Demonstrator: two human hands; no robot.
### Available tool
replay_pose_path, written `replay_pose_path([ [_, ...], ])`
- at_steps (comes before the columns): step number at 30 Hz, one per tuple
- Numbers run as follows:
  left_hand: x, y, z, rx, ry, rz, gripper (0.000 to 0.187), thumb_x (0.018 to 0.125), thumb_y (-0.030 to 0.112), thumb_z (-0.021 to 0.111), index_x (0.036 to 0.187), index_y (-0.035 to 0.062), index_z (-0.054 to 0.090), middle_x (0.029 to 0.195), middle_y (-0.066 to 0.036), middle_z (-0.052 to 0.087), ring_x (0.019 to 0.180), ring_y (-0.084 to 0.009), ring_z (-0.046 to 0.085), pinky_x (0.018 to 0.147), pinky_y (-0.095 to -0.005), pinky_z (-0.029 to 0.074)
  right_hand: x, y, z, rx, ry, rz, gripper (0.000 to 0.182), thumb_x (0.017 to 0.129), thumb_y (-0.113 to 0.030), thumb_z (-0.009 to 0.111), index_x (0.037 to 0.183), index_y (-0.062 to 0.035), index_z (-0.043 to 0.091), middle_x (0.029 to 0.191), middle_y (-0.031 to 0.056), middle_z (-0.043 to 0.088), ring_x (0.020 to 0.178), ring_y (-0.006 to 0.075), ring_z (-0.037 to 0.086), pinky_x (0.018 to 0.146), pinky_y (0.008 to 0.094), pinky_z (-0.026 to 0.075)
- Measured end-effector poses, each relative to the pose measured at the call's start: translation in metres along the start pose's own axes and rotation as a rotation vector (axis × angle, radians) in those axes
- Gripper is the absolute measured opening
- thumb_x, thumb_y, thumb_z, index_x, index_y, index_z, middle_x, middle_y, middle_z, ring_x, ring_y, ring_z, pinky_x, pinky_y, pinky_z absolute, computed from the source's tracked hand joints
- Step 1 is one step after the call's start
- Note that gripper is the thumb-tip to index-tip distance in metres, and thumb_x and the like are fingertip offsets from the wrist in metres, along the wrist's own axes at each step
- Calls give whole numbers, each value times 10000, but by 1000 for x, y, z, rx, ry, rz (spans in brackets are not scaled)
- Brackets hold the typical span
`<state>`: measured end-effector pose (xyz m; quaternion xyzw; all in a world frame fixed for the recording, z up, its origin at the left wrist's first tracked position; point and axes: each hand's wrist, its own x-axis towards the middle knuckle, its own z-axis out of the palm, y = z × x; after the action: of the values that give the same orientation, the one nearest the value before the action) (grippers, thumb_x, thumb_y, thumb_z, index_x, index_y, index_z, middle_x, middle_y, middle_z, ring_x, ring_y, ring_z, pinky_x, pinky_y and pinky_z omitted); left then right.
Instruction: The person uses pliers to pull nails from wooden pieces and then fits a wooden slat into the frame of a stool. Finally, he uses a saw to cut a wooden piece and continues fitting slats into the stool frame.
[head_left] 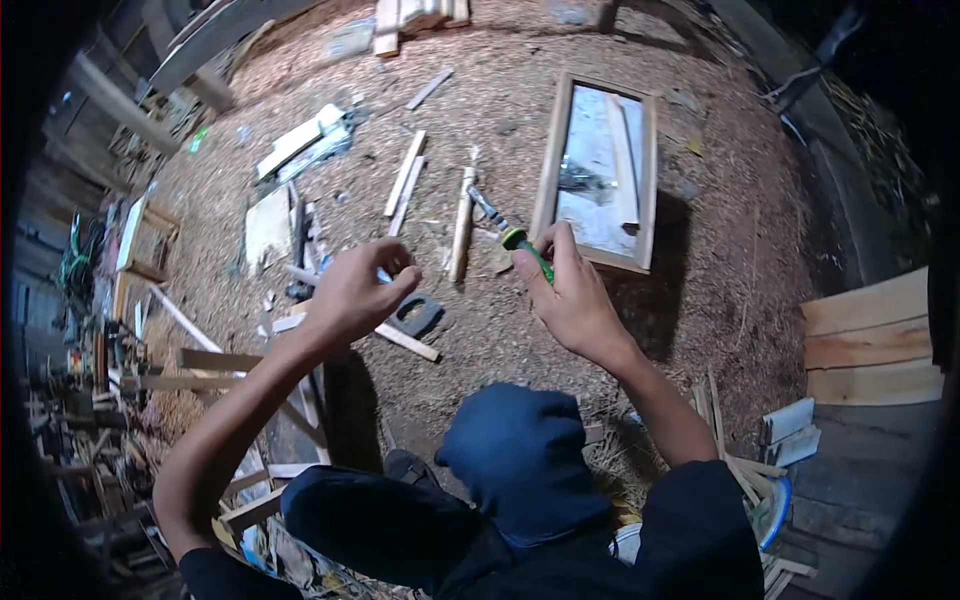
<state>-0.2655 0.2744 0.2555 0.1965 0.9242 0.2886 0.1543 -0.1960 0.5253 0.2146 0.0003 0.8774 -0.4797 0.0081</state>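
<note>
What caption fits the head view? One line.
Right hand grips a green-handled screwdriver beside a wooden frame; left hand pinched above scattered wood strips.

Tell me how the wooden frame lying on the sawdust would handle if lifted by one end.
The wooden frame looks rigid, built of straight slats, so it should probably stay stiff. It seems light for its size, being thin-sided. The loose slat and the sheet inside it would likely slide or fall out.
</note>
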Motion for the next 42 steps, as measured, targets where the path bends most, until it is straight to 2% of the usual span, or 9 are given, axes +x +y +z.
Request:
replay_pose_path([
  [2, 33, 11, 35, 33, 17, 112, 281, 909, 279, 654, 932, 1, 686, 831, -121, 713, 663, -200, 671, 638, -372, 518, -1, 30, -5, 174, 240, -103, 333, 1017, -307, 534, 1132, -33, 382, 827, 221, 606, 691, 409, 601, 654, 510, 453],
  [4, 64, 35, 67, 44, -15, 166, 245, 895, 261, 656, 944, 24, 694, 839, -117, 720, 686, -218, 691, 649, -374, 528, 2, 51, -15, 241, 241, 11, 289, 1017, -253, 534, 1172, -40, 418, 918, 218, 602, 787, 398, 613, 704, 494, 469],
  [6, 95, 52, 105, 53, 55, 190, 218, 860, 278, 671, 938, 77, 707, 788, -95, 715, 676, -259, 696, 634, -369, 531, 10, 84, -16, -61, 406, -125, 235, 1026, -240, 516, 1190, -73, 490, 972, 206, 582, 934, 381, 606, 779, 477, 476],
  [7, 112, 56, 122, 61, 54, 222, 217, 853, 277, 672, 935, 79, 707, 794, -102, 716, 673, -267, 696, 628, -369, 531, 14, 97, -16, -10, 463, -95, 200, 1018, -235, 535, 1146, -93, 594, 1047, 189, 558, 1040, 388, 578, 849, 462, 470],
  [11, 165, 71, 171, 141, 197, 309, 194, 833, 250, 673, 916, 77, 701, 813, -106, 717, 682, -291, 695, 629, -392, 546, 32, 145, -32, -296, 636, -28, 185, 970, -264, 614, 1027, -107, 694, 1194, 195, 510, 1062, 401, 571, 894, 458, 466],
  [20, 230, 98, 212, 325, 490, 485, 102, 813, 185, 698, 887, 137, 748, 948, -59, 661, 883, -271, 614, 736, -377, 533, 58, 172, -44, -338, 676, 62, 171, 877, -137, 707, 1045, -116, 685, 1245, 165, 480, 1048, 381, 595, 849, 444, 507],
  [25, 244, 104, 220, 390, 461, 396, 145, 853, 188, 668, 868, 68, 748, 948, -102, 645, 906, -272, 600, 773, -375, 516, 63, 163, -46, -270, 669, 128, 213, 850, -65, 693, 1063, -68, 673, 1230, 197, 486, 1079, 394, 573, 902, 433, 484],
  [37, 254, 110, 222, 552, 320, 434, 89, 795, 151, 695, 865, 109, 733, 1020, -64, 641, 1017, -273, 623, 807, -393, 537, 70, 165, -46, -373, 693, 195, 283, 816, -38, 686, 1090, -105, 663, 1253, 176, 485, 998, 408, 614, 822, 467, 515],
  [42, 249, 104, 220, 403, 333, 443, 134, 786, 221, 726, 864, 113, 739, 984, -86, 669, 932, -296, 651, 759, -406, 543, 67, 162, -52, -353, 692, 200, 202, 868, -125, 691, 1069, -134, 670, 1236, 171, 478, 981, 397, 621, 793, 461, 516],
])
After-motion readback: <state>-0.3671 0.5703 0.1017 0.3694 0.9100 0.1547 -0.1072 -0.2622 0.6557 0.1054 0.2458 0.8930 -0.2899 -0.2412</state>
